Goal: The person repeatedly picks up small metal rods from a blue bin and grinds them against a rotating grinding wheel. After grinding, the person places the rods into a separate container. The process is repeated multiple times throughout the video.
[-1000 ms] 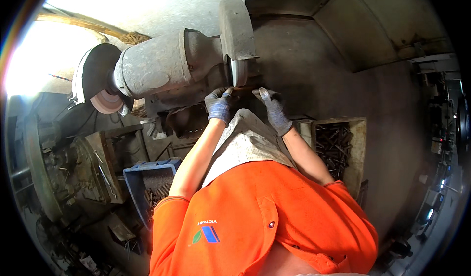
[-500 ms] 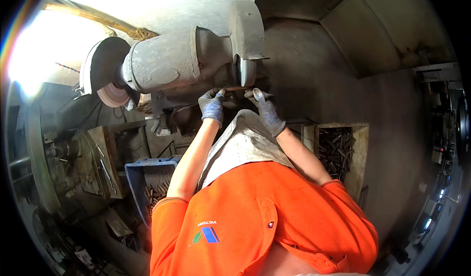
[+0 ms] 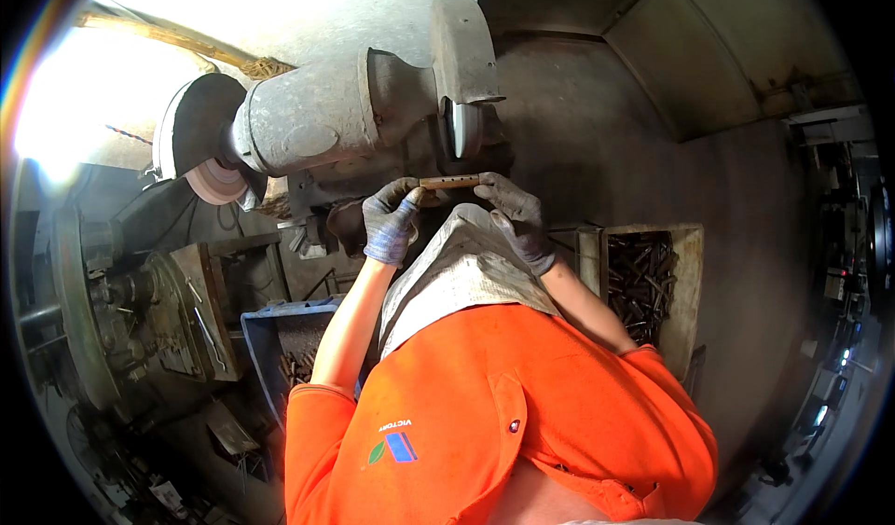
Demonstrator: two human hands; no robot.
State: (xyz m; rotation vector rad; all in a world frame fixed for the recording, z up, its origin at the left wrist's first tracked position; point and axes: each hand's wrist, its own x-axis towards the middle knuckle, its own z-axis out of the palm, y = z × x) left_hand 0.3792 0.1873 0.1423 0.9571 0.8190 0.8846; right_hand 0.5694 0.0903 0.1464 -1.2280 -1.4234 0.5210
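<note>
A short brownish metal bar with a row of small holes (image 3: 449, 182) lies level between my gloved hands. My left hand (image 3: 390, 219) grips its left end, fingers closed. At the other end, my right hand (image 3: 518, 219) pinches it between thumb and fingers. Just beyond the bar is the right grinding wheel (image 3: 461, 131) of a grey bench grinder (image 3: 308, 119); a gap separates bar and wheel. A metal guard (image 3: 464, 49) covers the upper part of that wheel. Whether the wheel spins I cannot tell.
At the grinder's left end is a second, pinkish wheel (image 3: 216, 182). A blue bin (image 3: 252, 338) with brown metal pieces stands at my left. To my right, a box (image 3: 688, 292) holds several dark metal pieces. Machinery (image 3: 177, 310) stands farther left.
Both hands have drawn the bar back from the grinding wheel, toward my body. Its side with the row of holes now shows. My left hand has shifted slightly left.
</note>
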